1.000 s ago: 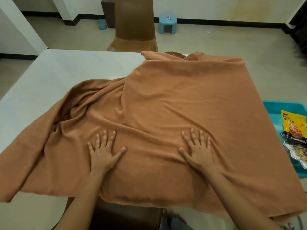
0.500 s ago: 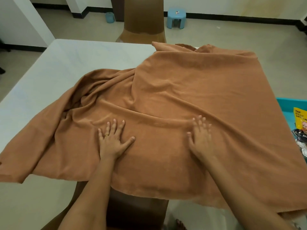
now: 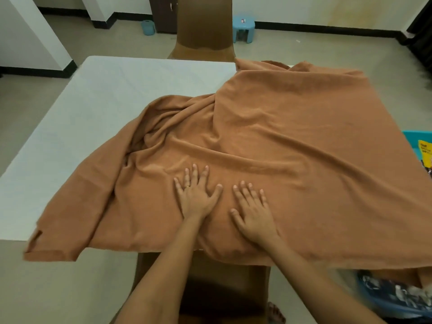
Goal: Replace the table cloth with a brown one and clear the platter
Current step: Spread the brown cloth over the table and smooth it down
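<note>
A brown table cloth [image 3: 292, 141] lies rumpled over the right and middle of the white table [image 3: 98, 104], bunched into folds at its left side, with a corner hanging off the near edge. My left hand [image 3: 195, 195] lies flat on the cloth with fingers spread, a ring on one finger. My right hand [image 3: 253, 211] presses flat on the cloth just to the right of it, close beside it. A teal platter [image 3: 411, 136] with a yellow snack packet [image 3: 425, 153] shows at the right edge, partly cut off.
A brown chair [image 3: 205, 31] stands at the table's far side and another brown chair [image 3: 224, 284] sits under the near edge. A blue stool [image 3: 244, 28] and a small blue bin [image 3: 148, 27] stand on the floor behind. A patterned blue cloth [image 3: 395, 295] lies at lower right.
My right hand has slid left across the cloth until it lies close to my left hand. The view has shifted so the table sits further right.
</note>
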